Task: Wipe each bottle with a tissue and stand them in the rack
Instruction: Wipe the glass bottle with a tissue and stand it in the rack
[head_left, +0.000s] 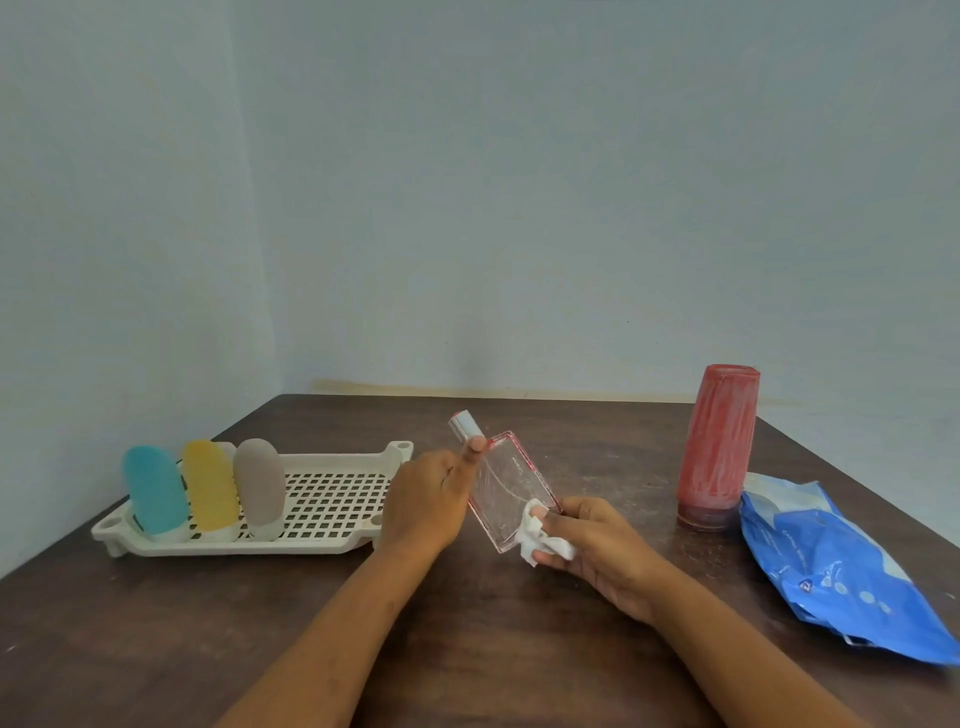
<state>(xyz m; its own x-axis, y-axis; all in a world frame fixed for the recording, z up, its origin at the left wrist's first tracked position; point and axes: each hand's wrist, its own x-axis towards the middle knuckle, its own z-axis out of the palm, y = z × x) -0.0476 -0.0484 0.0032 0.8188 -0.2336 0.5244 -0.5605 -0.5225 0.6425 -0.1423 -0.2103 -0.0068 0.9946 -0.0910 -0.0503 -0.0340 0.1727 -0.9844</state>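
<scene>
1. Since it carries everything else, we log the dark table (467, 649) first, under the rack.
2. White slotted rack (332, 499): our landmark. Three rounded bottles stand side by side in its left half: teal bottle (155, 491), yellow bottle (210, 486), grey bottle (260, 480).
3. Blue wipes pack (831, 561): lying flat, far right of the rack.
4. Red bottle (719, 447): upright, well right of the rack, not yet racked.
5. Clear flat bottle (511, 483), pink-edged: held above the table just right of the rack and tilted, with its silver cap (466, 425) leaning back toward the rack. We judge it rigid, smooth, likely slippery and breakable. The narrow edges and shoulder look the safest holds, and they leave the broad faces free for wiping.
6. Left hand (428, 499): between rack and bottle, wrapped round the bottle's upper edge, thumb up at the shoulder by the cap.
7. Right hand (597, 545): on the bottle's side away from the rack, fingers curled and pinching the tissue against the bottle's lower corner.
8. Tissue (540, 540): small, white, crumpled, touching the glass.
</scene>
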